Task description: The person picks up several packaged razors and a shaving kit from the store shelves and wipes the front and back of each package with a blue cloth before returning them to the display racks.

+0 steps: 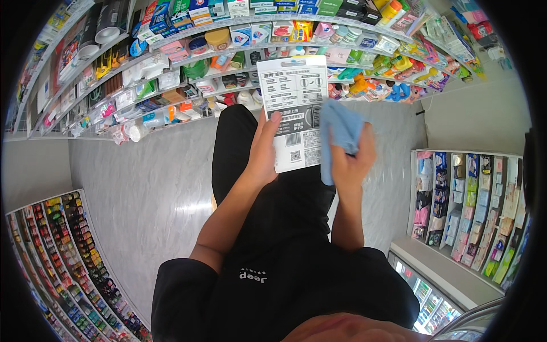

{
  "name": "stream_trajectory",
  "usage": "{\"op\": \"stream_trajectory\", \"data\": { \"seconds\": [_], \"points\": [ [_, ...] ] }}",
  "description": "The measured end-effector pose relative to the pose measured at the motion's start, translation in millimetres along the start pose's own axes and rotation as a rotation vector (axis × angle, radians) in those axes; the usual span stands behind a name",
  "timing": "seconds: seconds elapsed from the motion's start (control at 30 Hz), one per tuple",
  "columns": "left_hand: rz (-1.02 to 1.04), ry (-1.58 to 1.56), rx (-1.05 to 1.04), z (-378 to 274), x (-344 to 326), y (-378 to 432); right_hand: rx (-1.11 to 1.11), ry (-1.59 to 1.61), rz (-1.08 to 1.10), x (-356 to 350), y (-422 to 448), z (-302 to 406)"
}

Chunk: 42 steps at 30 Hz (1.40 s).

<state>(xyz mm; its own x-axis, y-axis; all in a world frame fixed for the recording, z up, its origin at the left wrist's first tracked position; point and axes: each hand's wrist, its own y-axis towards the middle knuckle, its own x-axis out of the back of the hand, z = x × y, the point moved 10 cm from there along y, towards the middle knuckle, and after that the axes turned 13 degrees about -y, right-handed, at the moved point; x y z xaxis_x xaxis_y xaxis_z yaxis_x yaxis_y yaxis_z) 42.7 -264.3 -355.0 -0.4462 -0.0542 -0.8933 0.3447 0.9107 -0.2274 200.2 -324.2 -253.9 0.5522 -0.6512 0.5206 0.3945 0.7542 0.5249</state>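
Note:
My left hand (pixel 264 149) grips a flat white blister-card package (pixel 292 115) by its left edge, thumb across its printed face. The card is held upright, back side toward me, with a hang slot at its top, a barcode and small print. In my right hand (pixel 352 158) is a bunched light blue cloth (pixel 339 128), slightly blurred. The cloth lies against the card's right edge and covers part of it. Whatever is on the card's far side is hidden from me.
Shelves of toiletries (pixel 256 34) curve across the front, the lowest close to the grey floor (pixel 171 179). Packed shelving (pixel 466 213) stands at the right, above a glass-fronted cooler (pixel 427 295). Another stocked rack (pixel 72 256) is at the lower left.

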Motion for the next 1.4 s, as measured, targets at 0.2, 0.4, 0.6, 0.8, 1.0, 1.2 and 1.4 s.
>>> {"op": "stream_trajectory", "data": {
  "seconds": [0.2, 0.4, 0.6, 0.8, 1.0, 1.2, 1.4],
  "points": [
    [-0.027, 0.092, -0.155, -12, 3, 1, 0.079, -0.037, 0.154, -27, -20, 10],
    [-0.041, 0.018, -0.031, -1, 9, 6, 0.098, -0.055, 0.171, -23, -21, 12],
    [0.115, 0.057, 0.108, 20, -5, -3, -0.018, -0.100, 0.038, -5, 7, -3],
    [0.017, -0.013, -0.063, -3, -7, 0, 0.046, -0.004, 0.136, -26, -33, 14],
    [0.248, 0.028, 0.179, 22, -11, -3, 0.017, -0.095, 0.064, -12, -13, -6],
    [0.260, 0.085, 0.231, 40, -18, -9, 0.017, -0.109, -0.068, 5, 27, -13],
    [0.174, 0.193, 0.142, 26, -15, -7, 0.164, -0.122, 0.108, -27, -18, 16]
  ]
}}
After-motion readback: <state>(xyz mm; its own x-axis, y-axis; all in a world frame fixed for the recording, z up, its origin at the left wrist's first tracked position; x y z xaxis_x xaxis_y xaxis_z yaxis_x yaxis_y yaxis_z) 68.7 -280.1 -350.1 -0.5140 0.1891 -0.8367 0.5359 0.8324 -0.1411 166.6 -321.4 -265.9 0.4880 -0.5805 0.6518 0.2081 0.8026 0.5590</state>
